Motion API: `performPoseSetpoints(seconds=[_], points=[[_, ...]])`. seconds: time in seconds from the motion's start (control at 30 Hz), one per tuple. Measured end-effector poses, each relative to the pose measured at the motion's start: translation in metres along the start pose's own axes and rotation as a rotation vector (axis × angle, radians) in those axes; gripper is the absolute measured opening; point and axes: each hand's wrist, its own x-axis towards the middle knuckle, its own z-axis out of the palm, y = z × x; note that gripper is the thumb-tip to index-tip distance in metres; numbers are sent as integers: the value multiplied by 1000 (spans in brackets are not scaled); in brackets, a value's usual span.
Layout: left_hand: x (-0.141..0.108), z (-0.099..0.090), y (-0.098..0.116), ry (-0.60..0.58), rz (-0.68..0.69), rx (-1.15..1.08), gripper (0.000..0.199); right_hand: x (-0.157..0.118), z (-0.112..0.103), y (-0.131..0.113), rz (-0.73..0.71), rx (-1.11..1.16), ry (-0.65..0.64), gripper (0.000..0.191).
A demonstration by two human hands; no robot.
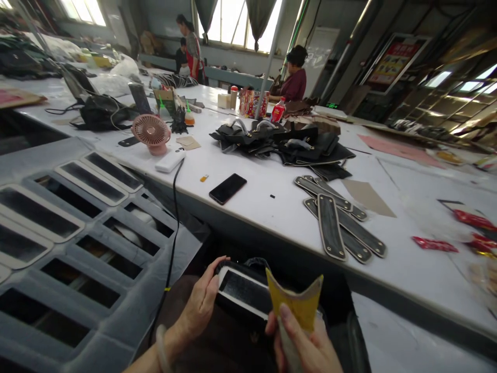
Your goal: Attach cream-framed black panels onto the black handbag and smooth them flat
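My left hand (pixel 202 300) is closed on the left end of a black bag (pixel 223 265) in my lap, thumb on top. Set along the bag's upper side is a long panel with a white border and a dark middle (pixel 244 290). My right hand (pixel 298 342) pinches a yellow piece (pixel 297 303) with a curved, two-pointed end and a pale underside, like stiff sheet or tape; its kind is unclear. That piece stands in front of the panel's right end and hides it. Whether it touches the bag I cannot tell.
Before me, the white table (pixel 256 223) bears a phone (pixel 228 188), a pink fan (pixel 151 132), several black strips with pale edges (pixel 331 227) and a pile of black bags (pixel 279 142). A plastic crate (pixel 93 233) with more panels is at left. Other people work farther back.
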Motion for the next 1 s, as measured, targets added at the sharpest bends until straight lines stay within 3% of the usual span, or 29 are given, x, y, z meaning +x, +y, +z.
performPoseSetpoints(seconds=[0.03, 0.13, 0.23, 0.33, 0.47, 0.6, 0.77, 0.87, 1.0], points=[[1, -1, 1, -5, -22, -12, 44, 12, -15, -12, -46, -118, -19, 58], [6, -5, 3, -21, -130, -76, 44, 69, -54, -45, -119, -543, 102, 56], [15, -8, 6, -34, -210, -160, 44, 137, -79, -66, -132, -707, 214, 48], [22, -10, 11, -34, -244, -187, 43, 190, -86, -73, -183, -841, 355, 44], [25, -9, 17, -9, -273, -196, 44, 217, -80, -70, -292, -923, 426, 41], [25, -4, 20, 19, -233, -131, 42, 206, -72, -65, -408, -890, 406, 30], [24, -4, 19, 63, -200, -23, 40, 147, -83, -57, -506, -690, 372, 27], [27, -11, 9, -9, -271, -73, 43, 100, -100, -33, -481, -483, 417, 35], [36, -16, 3, -107, -379, -211, 49, 46, -108, 20, -323, -133, 499, 51]])
